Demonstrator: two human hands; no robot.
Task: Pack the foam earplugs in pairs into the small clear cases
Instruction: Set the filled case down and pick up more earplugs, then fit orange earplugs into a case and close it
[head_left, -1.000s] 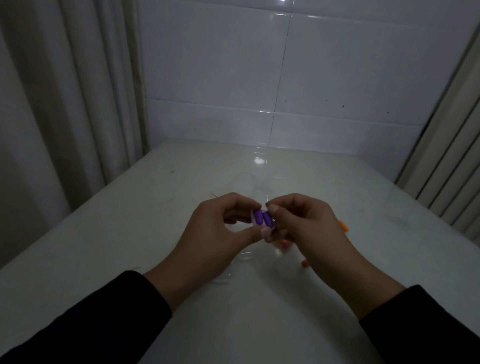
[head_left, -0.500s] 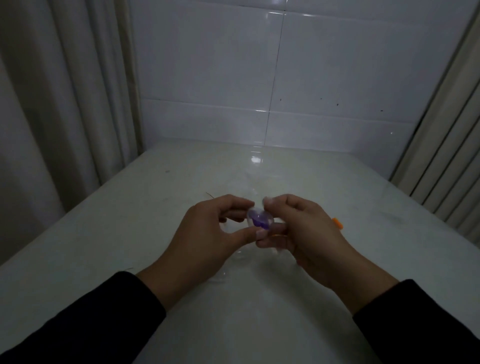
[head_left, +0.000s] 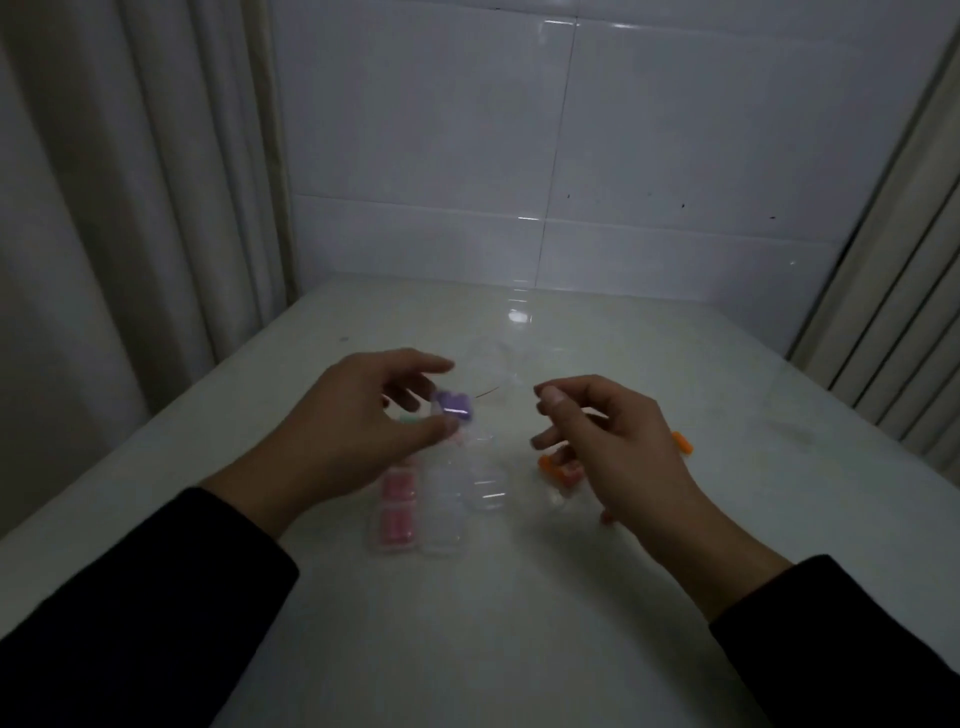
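A small clear plastic case holding purple foam earplugs (head_left: 453, 406) is pinched between the thumb and the fingers of the left hand (head_left: 358, 428), at the 3 o'clock side of that hand. The right hand (head_left: 613, 441) is seen apart from it, fingers loosely curled and holding nothing. Square clear cases with pink earplugs (head_left: 397, 506) lie on the smooth white table (head_left: 493, 623), and soft orange foam earplugs (head_left: 558, 467) lie under the right fingers.

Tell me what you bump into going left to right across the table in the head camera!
Left hand → small clear case with purple foam earplugs, at that hand's fingers → empty clear plastic case → orange foam earplugs → right hand → lone orange foam earplug.
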